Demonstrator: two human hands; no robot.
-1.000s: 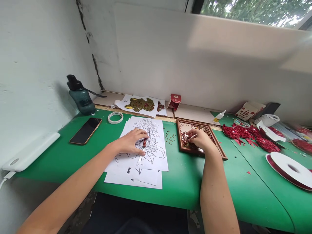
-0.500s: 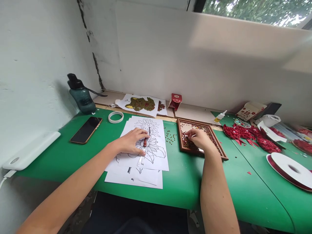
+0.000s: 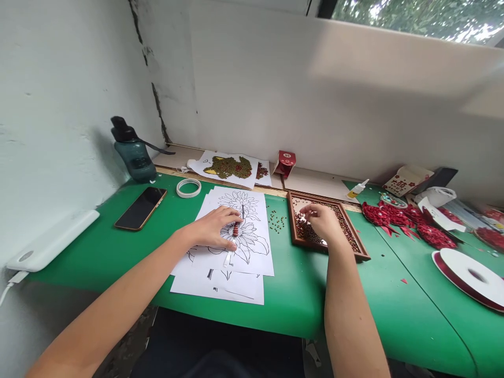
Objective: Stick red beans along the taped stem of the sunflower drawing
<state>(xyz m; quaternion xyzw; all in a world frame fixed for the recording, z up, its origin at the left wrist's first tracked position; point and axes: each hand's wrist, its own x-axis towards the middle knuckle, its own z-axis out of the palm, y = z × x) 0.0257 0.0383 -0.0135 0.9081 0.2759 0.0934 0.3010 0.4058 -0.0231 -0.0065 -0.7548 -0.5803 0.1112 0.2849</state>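
My left hand (image 3: pixel 214 227) lies on a sheet with line-drawn sunflowers (image 3: pixel 254 247), thumb and fingers spread apart. Between thumb and fingertips a small reddish-brown row of beads (image 3: pixel 235 230) covers part of the lower flower's centre. A narrow white strip (image 3: pixel 227 258) sits just below the thumb. Over the brown wooden frame (image 3: pixel 292 220), which holds many small dark red and brown beads (image 3: pixel 342 220), my right hand (image 3: pixel 323 220) has its fingertips pinched together. Whatever is in that pinch, if anything, is too small to make out.
Loose beads (image 3: pixel 276 221) lie between paper and frame. A phone (image 3: pixel 142 208), tape roll (image 3: pixel 188 188) and bottle (image 3: pixel 136 157) stand left. At the back is a bead picture (image 3: pixel 228 168). Rightward are a glue bottle (image 3: pixel 357 189), red ornaments (image 3: pixel 435 236) and a ribbon spool (image 3: pixel 464 273).
My right hand's fingers have shifted slightly over the beads in the frame. My left hand stays in place on the paper. The whole view has moved a little.
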